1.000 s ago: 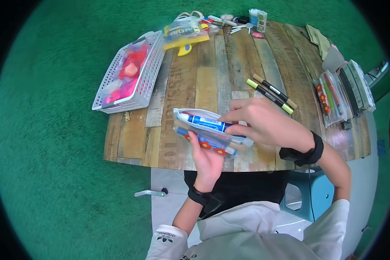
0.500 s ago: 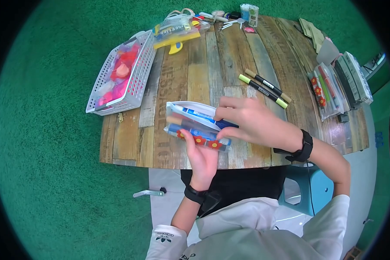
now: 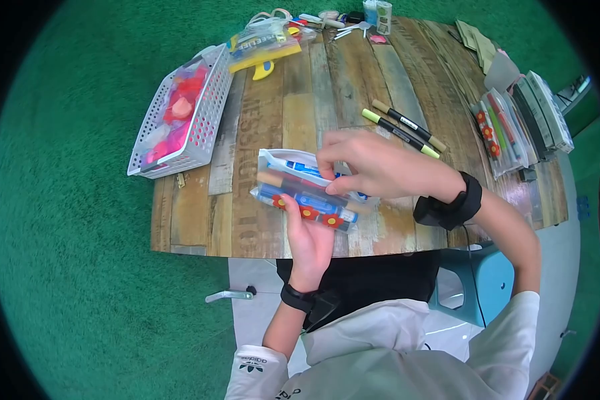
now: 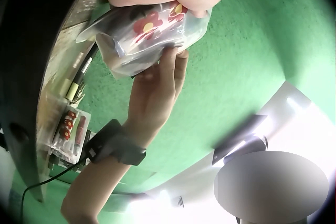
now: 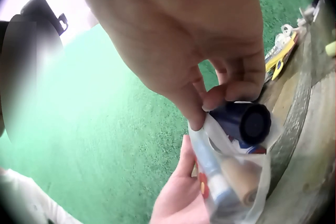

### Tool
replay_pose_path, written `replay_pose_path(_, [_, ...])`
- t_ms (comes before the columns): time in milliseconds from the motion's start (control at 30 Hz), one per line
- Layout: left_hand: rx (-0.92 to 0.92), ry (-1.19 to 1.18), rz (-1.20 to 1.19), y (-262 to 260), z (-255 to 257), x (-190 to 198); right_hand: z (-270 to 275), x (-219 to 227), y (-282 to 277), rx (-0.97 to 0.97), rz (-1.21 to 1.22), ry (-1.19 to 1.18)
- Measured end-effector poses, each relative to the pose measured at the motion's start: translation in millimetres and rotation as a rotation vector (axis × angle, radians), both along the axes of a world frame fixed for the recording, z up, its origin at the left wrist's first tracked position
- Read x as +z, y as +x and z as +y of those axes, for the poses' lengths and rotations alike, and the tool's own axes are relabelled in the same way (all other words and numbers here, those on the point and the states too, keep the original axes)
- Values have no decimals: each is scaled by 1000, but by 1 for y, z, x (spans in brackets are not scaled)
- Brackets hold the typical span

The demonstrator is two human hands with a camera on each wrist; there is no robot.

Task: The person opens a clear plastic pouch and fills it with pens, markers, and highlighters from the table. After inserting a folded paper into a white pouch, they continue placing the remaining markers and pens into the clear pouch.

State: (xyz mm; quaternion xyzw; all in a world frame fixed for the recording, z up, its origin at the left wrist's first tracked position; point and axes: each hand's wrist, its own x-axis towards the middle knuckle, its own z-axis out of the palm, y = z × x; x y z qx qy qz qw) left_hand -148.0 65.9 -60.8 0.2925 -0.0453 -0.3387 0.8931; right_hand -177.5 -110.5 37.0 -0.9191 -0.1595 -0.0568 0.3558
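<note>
My left hand (image 3: 310, 243) holds a clear pencil pouch (image 3: 308, 213) printed with red flowers, thumb across its front. The pouch is tilted above the table's near edge, its white-lined mouth open. Inside lie a blue-and-white pen (image 3: 301, 167), a thick blue marker and a tan-ended marker. My right hand (image 3: 387, 163) is over the mouth, thumb and curled fingers pinching the front rim. Right under those fingers, in the right wrist view, a dark blue cap (image 5: 254, 123) pokes from the pouch. The left wrist view shows my right thumb against the plastic.
Two dual-ended markers, one green-tipped (image 3: 400, 133) and one tan-tipped (image 3: 409, 125), lie beyond my right hand. A white basket (image 3: 210, 133) of pink and red packets stands left. Another flowered pouch (image 3: 499, 137) and boxes (image 3: 547, 110) are at right. A yellow-edged bag (image 3: 265, 50) lies at the back.
The blue-and-white pen has slid deeper into the pouch. My right hand has moved left from the pen's dark end onto the pouch rim; both hands have shifted slightly.
</note>
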Motion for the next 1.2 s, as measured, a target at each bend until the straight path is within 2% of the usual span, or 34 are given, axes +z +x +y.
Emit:
replay_pose_path(133, [10, -3, -15, 0, -1, -1, 5, 7, 0, -50, 46, 41])
replay_pose_path(200, [25, 10, -15, -1, -1, 0, 6, 8, -2, -41, -30, -84])
replay_pose_path(333, [-8, -16, -24, 0, 1, 2, 5, 7, -4, -16, -183, -91])
replay_pose_path(433, [8, -32, -6, 0, -1, 3, 5, 13, -3, 24, -94, -43])
replay_pose_path(500, [33, -36, 13, 1, -1, 2, 7, 14, -3, 8, 27, 95])
replay_pose_path(600, [41, -90, 56, 5, 0, -1, 2, 0, 3, 86, -15, 168])
replay_pose_path(733, [15, -127, 103, 9, 2, -6, -1, -1, 4, 124, -63, 93])
replay_pose_path(900, [-10, -139, 113, 7, 1, -3, 2, 11, -3, 147, 25, -63])
replay_pose_path(1033, [1, -145, 105, 6, -1, -1, 4, 9, -7, 153, -81, -79])
replay_pose_path(1200, [29, -150, 86, 8, 0, -6, 7, 2, -4, 41, -158, 10])
